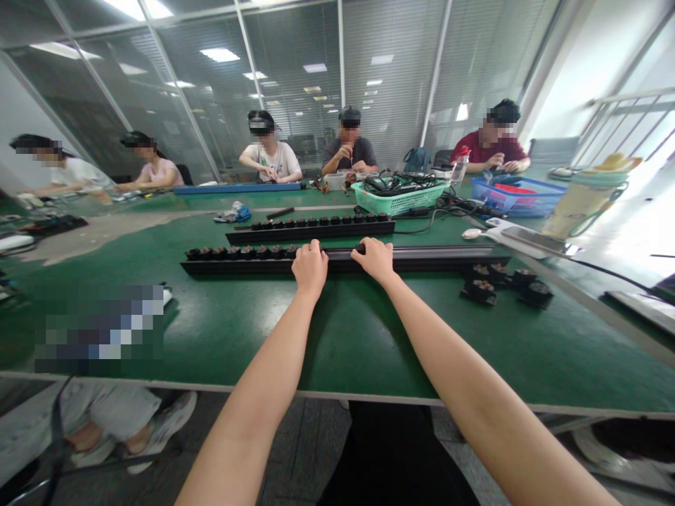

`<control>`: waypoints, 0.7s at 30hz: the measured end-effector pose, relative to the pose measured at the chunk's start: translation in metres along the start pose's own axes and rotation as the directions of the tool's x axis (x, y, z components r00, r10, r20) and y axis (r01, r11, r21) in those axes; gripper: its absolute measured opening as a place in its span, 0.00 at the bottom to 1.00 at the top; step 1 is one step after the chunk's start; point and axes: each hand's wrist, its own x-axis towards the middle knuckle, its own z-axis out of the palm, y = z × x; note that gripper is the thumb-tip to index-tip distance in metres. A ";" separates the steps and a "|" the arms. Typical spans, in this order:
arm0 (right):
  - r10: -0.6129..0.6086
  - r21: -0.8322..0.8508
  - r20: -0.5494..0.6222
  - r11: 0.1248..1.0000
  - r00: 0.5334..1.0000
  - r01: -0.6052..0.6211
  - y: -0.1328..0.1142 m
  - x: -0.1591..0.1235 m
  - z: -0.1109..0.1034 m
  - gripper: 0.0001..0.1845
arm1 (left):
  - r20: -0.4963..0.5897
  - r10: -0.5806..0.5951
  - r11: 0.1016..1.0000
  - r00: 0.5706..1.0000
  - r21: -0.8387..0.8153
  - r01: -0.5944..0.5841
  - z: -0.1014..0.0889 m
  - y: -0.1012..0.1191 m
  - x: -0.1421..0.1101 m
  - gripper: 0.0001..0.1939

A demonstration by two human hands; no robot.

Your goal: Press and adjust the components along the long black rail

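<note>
A long black rail [437, 263] lies crosswise before me, its left half filled by a row of black modules [247, 252] with copper-coloured tops. My left hand [310, 269] is closed over the rail at the right end of that row, thumb on top. A short way to the right, my right hand [376, 259] is closed at the rail's channel, and a small black module [361, 249] peeks out at its fingertips. Fingers behind the rail are hidden. Several loose black modules [479, 289] lie by the rail's right end.
Behind lies a second black rail [311, 230] carrying modules. Farther back stand a green basket [401, 202] of cables and a blue basket [548, 204]. A phone [541, 239] and a tumbler [585, 200] are at right. Several people sit across the green table [253, 330].
</note>
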 end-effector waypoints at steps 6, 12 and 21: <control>0.000 -0.020 0.008 1.000 1.000 0.001 -0.001 0.000 -0.001 0.16 | -0.001 0.002 1.000 1.000 0.005 -0.002 0.001 -0.001 0.000 0.16; 0.005 -0.038 0.018 0.999 1.000 -0.004 -0.001 0.000 -0.001 0.16 | -0.007 0.002 1.000 1.000 0.012 -0.002 0.002 -0.001 0.001 0.16; -0.002 -0.045 0.016 0.999 1.000 0.002 -0.001 0.000 -0.002 0.16 | 0.002 0.001 1.000 1.000 0.005 -0.001 0.000 0.000 0.000 0.15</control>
